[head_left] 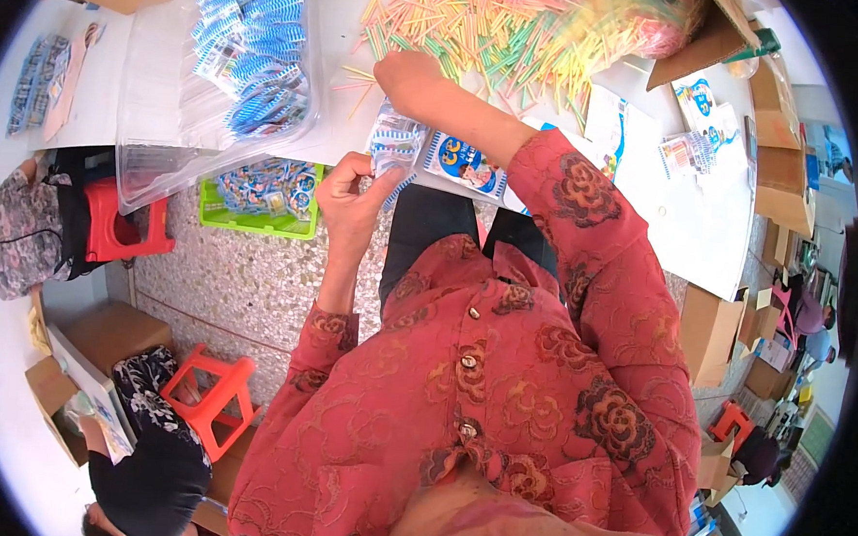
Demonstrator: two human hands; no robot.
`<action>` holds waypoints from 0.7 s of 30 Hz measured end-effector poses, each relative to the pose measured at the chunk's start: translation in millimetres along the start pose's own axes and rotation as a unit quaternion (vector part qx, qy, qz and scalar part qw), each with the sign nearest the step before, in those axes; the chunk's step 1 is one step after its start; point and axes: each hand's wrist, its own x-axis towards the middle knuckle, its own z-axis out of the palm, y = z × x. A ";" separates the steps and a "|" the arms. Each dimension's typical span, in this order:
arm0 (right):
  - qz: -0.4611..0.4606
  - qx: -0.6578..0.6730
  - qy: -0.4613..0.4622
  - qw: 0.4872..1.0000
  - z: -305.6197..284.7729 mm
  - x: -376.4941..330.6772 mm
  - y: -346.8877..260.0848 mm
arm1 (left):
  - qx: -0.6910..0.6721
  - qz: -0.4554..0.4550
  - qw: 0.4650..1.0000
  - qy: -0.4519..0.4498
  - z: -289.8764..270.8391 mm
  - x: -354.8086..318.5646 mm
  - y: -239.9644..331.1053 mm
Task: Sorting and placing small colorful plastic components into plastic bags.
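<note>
My left hand [350,194] is closed, thumb and fingers pinching several small blue-and-white striped plastic packets [395,142] at the table's near edge. Crossing above them, my right hand [407,80] is curled at the near left fringe of a pile of thin pink, yellow and green sticks [490,36]. Its fingertips are turned away, and what they hold, if anything, is hidden. Just right of the packets lies a printed blue-and-white card or bag [466,163], partly under my right forearm.
A clear plastic tray [147,88] of filled blue packets [257,36] stands on the left, overhanging the table [335,117]. Below it sits a green crate [256,228] of more packets. An open cardboard box [717,40] is at the far right. Red stools [126,223] and other people are on the left.
</note>
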 end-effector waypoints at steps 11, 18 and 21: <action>-0.002 -0.040 0.068 0.997 26.4 -4.6 -1.6 | -0.005 -0.006 1.000 0.012 1.9 -2.6 0.0; -0.011 0.010 0.068 0.998 16.3 -24.9 20.0 | -0.009 -0.014 1.000 0.007 7.5 -3.2 4.5; -0.031 0.092 0.200 0.975 23.8 -31.5 52.0 | -0.001 -0.008 1.000 0.001 9.8 -2.2 1.8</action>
